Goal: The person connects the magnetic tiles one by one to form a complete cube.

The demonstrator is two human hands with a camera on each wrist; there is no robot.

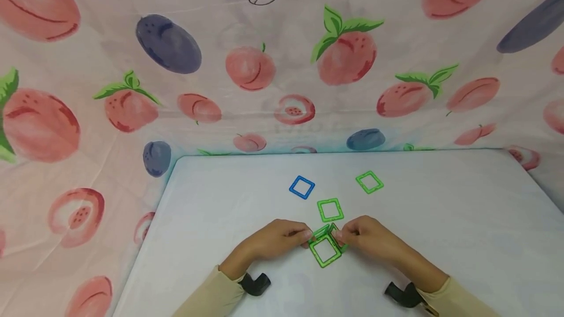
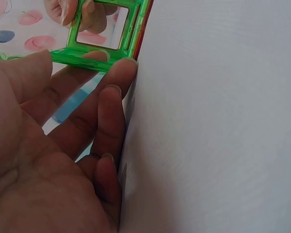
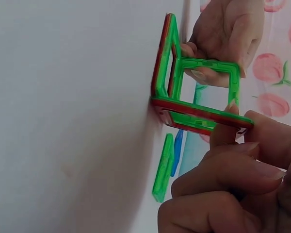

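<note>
Three green magnetic tiles, open square frames, meet at one corner. One green tile [image 1: 332, 260] lies flat on the table, and two stand upright along its adjoining edges. My left hand [image 1: 282, 237] pinches the left upright tile [image 3: 208, 63] between thumb and fingers. With thumb and fingers, my right hand [image 1: 372, 239] holds the right upright tile [image 3: 203, 109] by its upper edge. Red shows along the tiles' edges in the right wrist view. Fingertips hide parts of both upright tiles.
Just behind the joined tiles lies a loose green tile [image 1: 331, 219]. Farther back are a blue tile [image 1: 296, 193] at left and another green tile [image 1: 376, 189] at right. A fruit-print curtain [image 1: 264, 18] hangs beyond the white table [image 1: 220, 185].
</note>
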